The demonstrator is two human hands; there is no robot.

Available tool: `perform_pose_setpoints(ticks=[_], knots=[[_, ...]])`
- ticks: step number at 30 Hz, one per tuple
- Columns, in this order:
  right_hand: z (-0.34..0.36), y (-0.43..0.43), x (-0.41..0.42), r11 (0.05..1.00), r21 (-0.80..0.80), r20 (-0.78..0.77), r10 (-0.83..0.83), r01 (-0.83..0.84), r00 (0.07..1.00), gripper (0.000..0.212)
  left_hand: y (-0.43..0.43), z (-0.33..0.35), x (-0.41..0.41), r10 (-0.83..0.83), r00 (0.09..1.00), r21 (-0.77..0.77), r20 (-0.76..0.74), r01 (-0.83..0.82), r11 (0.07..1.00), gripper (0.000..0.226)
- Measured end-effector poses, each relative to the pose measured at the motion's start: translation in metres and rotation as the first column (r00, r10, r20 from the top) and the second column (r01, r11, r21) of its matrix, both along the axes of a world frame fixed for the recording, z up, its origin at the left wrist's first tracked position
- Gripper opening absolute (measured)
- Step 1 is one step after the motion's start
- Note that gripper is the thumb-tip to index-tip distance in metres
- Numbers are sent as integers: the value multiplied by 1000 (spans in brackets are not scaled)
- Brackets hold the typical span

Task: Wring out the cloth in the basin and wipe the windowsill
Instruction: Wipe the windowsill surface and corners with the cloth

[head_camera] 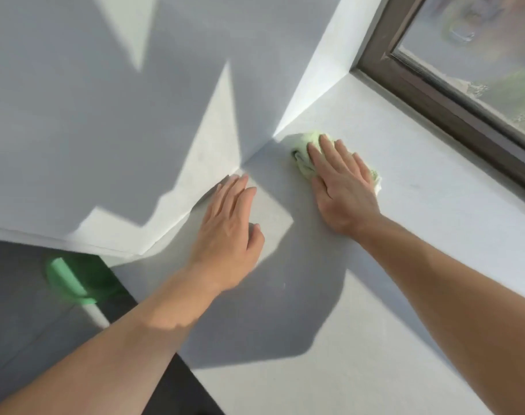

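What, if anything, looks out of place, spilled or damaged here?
Nothing spilled or damaged shows. The right hand presses the green cloth on the windowsill near the corner; the left hand lies flat beside it. Only the window pane looks smeared, with grime along its lower edge.

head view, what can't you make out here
Head view only.
Hidden: the pale green cloth lies mostly under the right hand and its straight fingers, so its full shape is unseen.
Blurred: the green round object below the white windowsill, partly behind the sill's edge; possibly the basin, contents unseen.
Cut off: the dark brown window frame, by the right edge.
Smeared: the window glass; outdoors unreadable.
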State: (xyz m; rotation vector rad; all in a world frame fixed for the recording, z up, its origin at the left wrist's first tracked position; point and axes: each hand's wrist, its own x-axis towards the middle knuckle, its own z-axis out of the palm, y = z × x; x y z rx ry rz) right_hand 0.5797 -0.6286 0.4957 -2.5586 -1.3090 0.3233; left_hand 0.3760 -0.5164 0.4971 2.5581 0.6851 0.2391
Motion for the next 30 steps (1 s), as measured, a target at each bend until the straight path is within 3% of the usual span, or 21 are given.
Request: perform_pose_setpoints(ticks=[2, 3, 6, 8, 10, 13, 15, 18, 22, 24, 28, 30], knots=[[2, 28, -16, 989, -9, -3, -148, 148, 989, 59, -8, 0, -29, 68, 998, 63, -10, -68, 996, 52], [0, 36, -38, 995, -3, 17, -104, 104, 994, 60, -14, -1, -47, 117, 993, 95, -13, -116, 989, 53], [-6, 22, -121, 942, 51, 66, 329, -332, 942, 56, -34, -4, -94, 282, 959, 119, -43, -275, 954, 54], [-4, 14, -131, 868, 46, 64, 492, -495, 868, 53, -42, -8, -115, 327, 942, 112, -74, -318, 941, 54], [-3, 28, -113, 903, 44, 68, 423, -427, 903, 51, -46, -13, -126, 316, 946, 79, -74, -310, 947, 55], [-2, 47, -115, 990, 37, 44, 135, -136, 990, 53, -47, -20, -132, 303, 953, 24, -22, -302, 953, 57], [-4, 39, -149, 983, 62, 69, 167, -172, 983, 52, -48, -21, -131, 330, 943, 5, 43, -330, 944, 56], [-5, -7, -174, 872, 70, 123, 474, -484, 872, 48, -51, -25, -132, 396, 899, -86, 184, -387, 918, 56], [1, -43, -156, 771, -28, 111, 634, -636, 765, 50, -65, -31, -134, 504, 827, -288, 249, -433, 854, 72], [1, -29, -152, 746, -50, 122, 664, -664, 737, 51, -79, -32, -132, 608, 758, -424, 235, -483, 766, 76], [-2, 34, -172, 813, 14, 120, 577, -583, 808, 50, -110, -33, -128, 725, 646, -571, 240, -510, 644, 79], [-7, 30, -177, 781, 35, 138, 614, -623, 777, 49, -121, -31, -125, 773, 599, -649, 208, -507, 567, 79]])
